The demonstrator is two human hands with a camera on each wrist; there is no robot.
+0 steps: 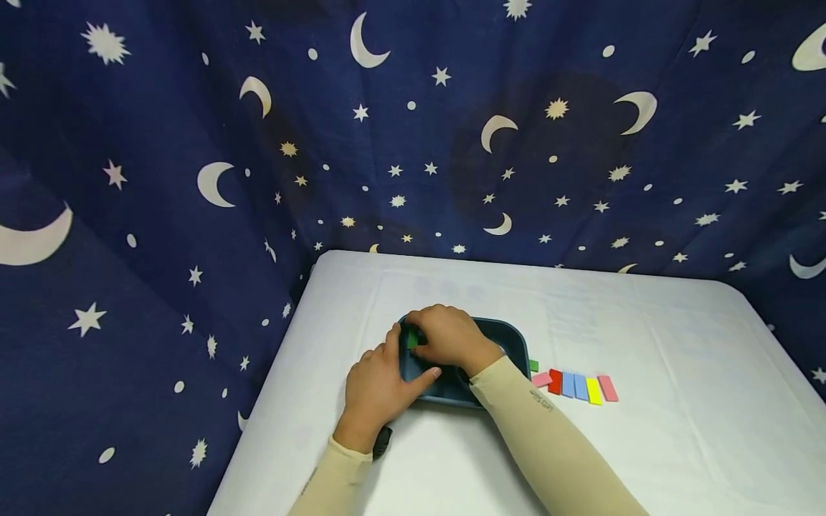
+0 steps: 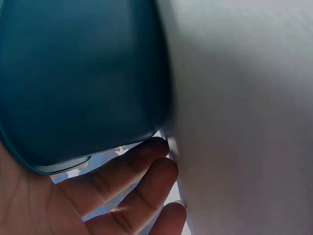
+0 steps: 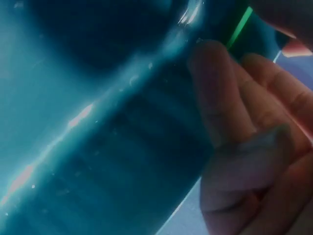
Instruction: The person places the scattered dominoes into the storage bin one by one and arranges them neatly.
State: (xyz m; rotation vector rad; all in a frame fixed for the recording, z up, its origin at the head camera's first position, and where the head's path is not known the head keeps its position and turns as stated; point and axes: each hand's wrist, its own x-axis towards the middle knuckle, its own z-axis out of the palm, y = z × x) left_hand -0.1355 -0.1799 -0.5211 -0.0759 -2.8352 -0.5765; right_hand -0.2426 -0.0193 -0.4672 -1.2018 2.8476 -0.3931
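Note:
A dark teal plastic tray (image 1: 445, 393) with rounded corners sits on the white table. My left hand (image 1: 377, 383) holds its left side, thumb over the rim; in the left wrist view the fingers (image 2: 142, 191) lie along the tray's outer wall (image 2: 83, 83). Reaching into the tray's far left corner, my right hand (image 1: 448, 337) pinches a small flat green block (image 1: 413, 338) between thumb and fingers. Only a thin green edge of that block (image 3: 239, 28) shows in the right wrist view. The right hand and forearm hide part of the tray's inside.
Right of the tray, several flat blocks lie in a rough row: pink (image 1: 542, 380), red (image 1: 555, 382), two blue (image 1: 574, 386), yellow (image 1: 594, 391) and another pink (image 1: 608, 388). A green block (image 1: 533, 365) is partly hidden behind the tray's right edge. A dark blue curtain (image 1: 413, 136) surrounds the table.

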